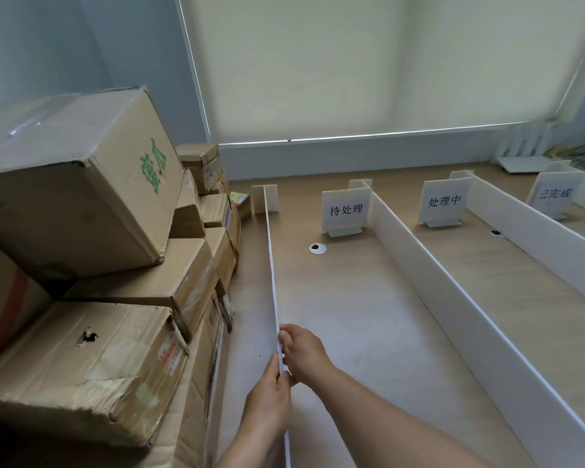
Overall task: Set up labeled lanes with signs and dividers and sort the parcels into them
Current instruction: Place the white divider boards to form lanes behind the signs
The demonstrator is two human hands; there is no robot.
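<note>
A long white divider board [271, 265] stands on edge along the wooden table [352, 315], running away from me. My left hand [269, 396] and my right hand [303, 352] both pinch its top edge near my end. Two more white dividers, one [429, 282] in the middle and one [534, 228] at the right, mark out lanes. Three white signs with Chinese text stand at the lanes' far ends: the left sign [346, 209], the middle sign [444, 201], the right sign [554, 194]. Brown cardboard parcels [81, 197] are stacked at the left.
A small upright white support piece [265, 198] stands at the far end of the held divider. Round cable grommets [317, 248] sit in the tabletop. More white pieces [520, 153] lie at the far right corner. A blind-covered window [368, 62] is behind the table.
</note>
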